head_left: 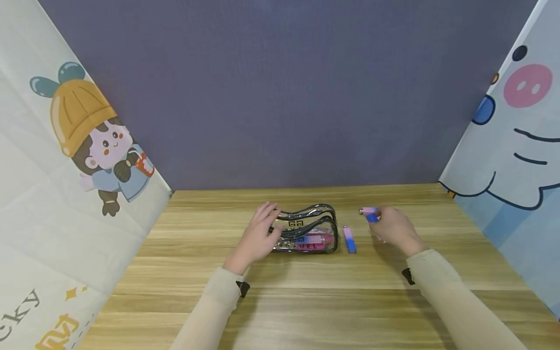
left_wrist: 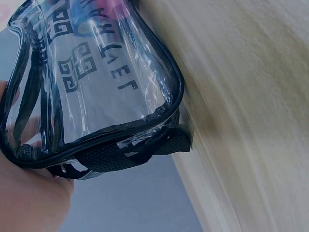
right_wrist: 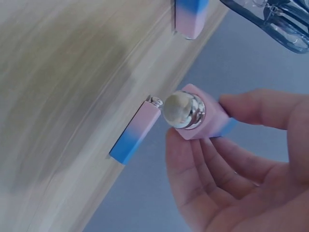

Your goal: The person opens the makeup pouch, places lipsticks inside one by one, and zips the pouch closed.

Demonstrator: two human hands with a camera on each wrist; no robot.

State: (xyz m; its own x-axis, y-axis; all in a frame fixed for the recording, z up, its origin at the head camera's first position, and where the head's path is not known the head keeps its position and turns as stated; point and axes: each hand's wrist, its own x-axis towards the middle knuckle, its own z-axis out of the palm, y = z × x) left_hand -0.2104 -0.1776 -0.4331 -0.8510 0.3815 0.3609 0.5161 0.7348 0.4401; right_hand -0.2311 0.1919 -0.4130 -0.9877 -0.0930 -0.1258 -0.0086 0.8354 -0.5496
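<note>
A clear cosmetic pouch [head_left: 325, 245] with black trim and printed lettering stands on the table. At its left end my left hand [head_left: 258, 236] grips it, with the thumb at the front; in the left wrist view some fingers show through the plastic. Right of the pouch, my right hand [head_left: 397, 229] pinches a square pink-and-blue tube [right_wrist: 212, 113] with a round silver knob, its knob facing the right wrist camera. A second such tube [right_wrist: 136, 129] lies on the wood beside that hand. The third tube [head_left: 349, 239] lies between the pouch and my right hand.
Pink items and a pink-and-blue piece [head_left: 310, 239] show inside the pouch. A grey-purple panel [head_left: 280, 97] stands behind the wooden table [head_left: 306, 311]. Cartoon-printed sheets [head_left: 39, 160] flank both sides.
</note>
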